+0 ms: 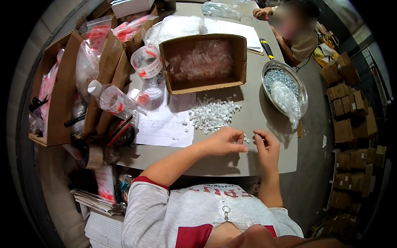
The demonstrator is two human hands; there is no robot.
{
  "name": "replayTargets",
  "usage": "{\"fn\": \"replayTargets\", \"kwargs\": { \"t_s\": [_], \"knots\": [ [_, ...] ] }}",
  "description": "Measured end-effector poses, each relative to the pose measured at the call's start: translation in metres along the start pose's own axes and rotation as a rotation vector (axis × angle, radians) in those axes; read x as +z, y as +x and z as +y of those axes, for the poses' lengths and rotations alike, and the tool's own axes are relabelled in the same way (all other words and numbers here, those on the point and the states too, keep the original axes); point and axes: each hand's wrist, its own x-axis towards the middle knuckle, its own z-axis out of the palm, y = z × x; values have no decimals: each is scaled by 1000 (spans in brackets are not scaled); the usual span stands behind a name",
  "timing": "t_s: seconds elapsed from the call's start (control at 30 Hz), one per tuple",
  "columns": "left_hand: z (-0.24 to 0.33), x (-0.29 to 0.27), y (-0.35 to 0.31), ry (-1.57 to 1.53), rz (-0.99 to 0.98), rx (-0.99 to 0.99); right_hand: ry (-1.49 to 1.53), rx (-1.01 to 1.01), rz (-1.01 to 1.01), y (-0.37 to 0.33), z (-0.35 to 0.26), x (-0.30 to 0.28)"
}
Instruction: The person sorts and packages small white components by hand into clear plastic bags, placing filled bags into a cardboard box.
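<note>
A heap of small white plastic pieces [213, 113], round and cap-like, is spread on the table. My left hand [227, 141] is just in front of the heap, its fingers curled and its thumb apart from them, with nothing visible between. To its right, my right hand [269, 149] has thumb and forefinger drawn close together; whatever they may hold is too small to make out. A few loose white pieces [247, 139] lie between my two hands. Behind the heap, an open cardboard box [202, 87] contains several small clear plastic bags [202, 62].
A metal bowl [305, 97] holds screws and a filled clear bag. Beyond it lies a yellow-black handled tool [267, 48]. Printed paper [163, 134], tape rolls [147, 62] and a plastic bottle [113, 99] are left. Cartons [62, 95] crowd the left edge. Another person [304, 45] sits far right.
</note>
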Motion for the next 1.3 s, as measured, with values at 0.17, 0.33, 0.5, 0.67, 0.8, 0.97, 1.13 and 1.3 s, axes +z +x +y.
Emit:
{"fn": "replayTargets", "kwargs": {
  "t_s": [0.17, 0.33, 0.5, 0.67, 0.8, 0.97, 1.13, 1.3],
  "knots": [
    [-2, -4, 3, -269, 193, 17, -379, -98, -194, 4, 15, -5],
    [2, -11, 2, -286, 257, 1, -621, -284, -127, 1, 15, 18],
    [2, -8, 1, -227, 224, 2, -657, -242, -121, -7, 22, 17],
    [1, -7, 1, -70, 139, -23, -395, -50, -103, -8, 21, 7],
    [5, 3, 0, 38, 66, -17, 88, -6, -14, -6, 6, 8],
    [6, 10, -1, -9, 68, 0, 189, -162, -187, -6, -21, 19],
    [-1, 6, 2, -69, -1, -29, 338, -106, -157, -10, -22, 15],
    [-7, 3, -2, -258, -141, -79, -184, -384, -311, -5, -33, 4]
  ]
}}
